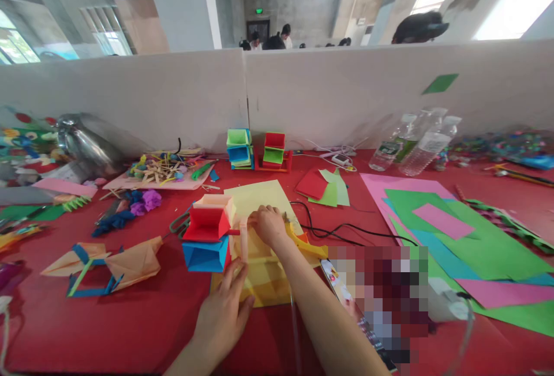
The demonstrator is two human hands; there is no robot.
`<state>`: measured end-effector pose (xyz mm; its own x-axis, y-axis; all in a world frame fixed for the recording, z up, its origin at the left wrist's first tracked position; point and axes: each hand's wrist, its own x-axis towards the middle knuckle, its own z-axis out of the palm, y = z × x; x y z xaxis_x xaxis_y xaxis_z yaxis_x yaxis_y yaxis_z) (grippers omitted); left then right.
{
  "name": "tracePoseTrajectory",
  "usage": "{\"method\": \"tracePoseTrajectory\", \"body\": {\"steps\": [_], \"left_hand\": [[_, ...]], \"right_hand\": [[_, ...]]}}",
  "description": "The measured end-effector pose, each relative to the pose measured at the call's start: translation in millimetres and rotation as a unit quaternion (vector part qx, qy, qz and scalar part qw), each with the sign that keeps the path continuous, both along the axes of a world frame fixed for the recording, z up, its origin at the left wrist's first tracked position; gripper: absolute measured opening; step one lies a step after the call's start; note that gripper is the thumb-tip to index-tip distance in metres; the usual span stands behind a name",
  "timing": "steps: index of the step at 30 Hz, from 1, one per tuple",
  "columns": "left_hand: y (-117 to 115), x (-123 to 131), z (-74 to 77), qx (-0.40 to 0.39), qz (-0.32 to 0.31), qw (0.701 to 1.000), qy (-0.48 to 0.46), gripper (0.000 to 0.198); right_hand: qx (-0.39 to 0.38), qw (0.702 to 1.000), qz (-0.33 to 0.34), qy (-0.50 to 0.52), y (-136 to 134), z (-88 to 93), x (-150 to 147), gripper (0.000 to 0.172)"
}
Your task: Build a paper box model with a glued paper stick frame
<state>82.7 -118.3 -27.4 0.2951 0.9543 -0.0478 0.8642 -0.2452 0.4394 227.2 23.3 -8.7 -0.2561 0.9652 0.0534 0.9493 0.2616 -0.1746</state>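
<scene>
A narrow peach paper strip [244, 242] stands beside a stack of folded paper boxes in red [203, 225] and blue [204, 254], with peach on top. My right hand [269, 225] has its fingers curled at the upper end of the strip and seems to pinch it. My left hand [227, 307] reaches up from below, fingers stretched and thumb apart, fingertips touching the strip's lower end and the yellow paper [259, 191]. Part of a yellow folded paper piece [305, 243] shows behind my right wrist.
Blue-and-peach paper shapes [134, 263] lie at left, near craft scraps [168, 168]. Two small box stacks [239, 148] stand by the white partition [173, 93]. Plastic bottles [426, 145], coloured sheets [489, 232], a black cable [341, 230] and a phone [340, 284] are to the right.
</scene>
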Motion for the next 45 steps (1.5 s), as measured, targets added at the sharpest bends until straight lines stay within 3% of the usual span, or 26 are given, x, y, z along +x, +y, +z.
{"method": "tracePoseTrajectory", "body": {"steps": [5, 9, 11, 13, 14, 16, 18, 22, 32, 45], "left_hand": [[-7.7, -0.9, -1.9, 0.039, -0.003, 0.999, -0.002, 0.048], [-24.3, -25.7, 5.9, 0.171, -0.078, 0.971, -0.147, 0.040], [-24.1, -46.4, 17.9, 0.258, -0.020, 0.932, -0.254, 0.036], [-11.1, -68.0, 31.4, 0.325, 0.111, 0.876, -0.339, 0.027], [0.0, -77.8, 37.1, 0.320, 0.179, 0.855, -0.366, 0.025], [27.0, -93.6, 44.0, 0.241, 0.216, 0.870, -0.372, 0.029], [53.5, -103.5, 44.4, 0.142, 0.181, 0.896, -0.379, 0.036], [85.3, -107.6, 34.3, 0.061, 0.120, 0.888, -0.440, 0.042], [103.1, -102.7, 19.3, 0.007, 0.095, 0.862, -0.498, 0.041], [102.7, -96.1, 23.1, -0.055, 0.099, 0.808, -0.578, 0.048]], "right_hand": [[0.000, 0.998, -0.001, 0.058, -5.2, 7.4, 2.7, 0.022], [0.018, 0.989, 0.006, 0.147, -20.9, 23.6, 13.2, 0.024], [0.025, 0.980, 0.007, 0.199, -32.8, 30.8, 18.1, 0.026], [0.025, 0.969, 0.009, 0.245, -44.9, 34.7, 19.5, 0.026], [0.022, 0.965, 0.012, 0.262, -50.3, 35.2, 18.6, 0.027], [0.015, 0.958, 0.021, 0.285, -58.5, 33.6, 14.2, 0.031], [0.006, 0.950, 0.021, 0.312, -62.4, 29.8, 8.1, 0.037], [-0.017, 0.926, 0.015, 0.378, -59.6, 23.8, -0.1, 0.046], [-0.010, 0.935, 0.006, 0.355, -53.2, 30.2, 1.9, 0.040], [-0.030, 0.907, 0.009, 0.420, -57.4, 29.4, -6.3, 0.035]]}}
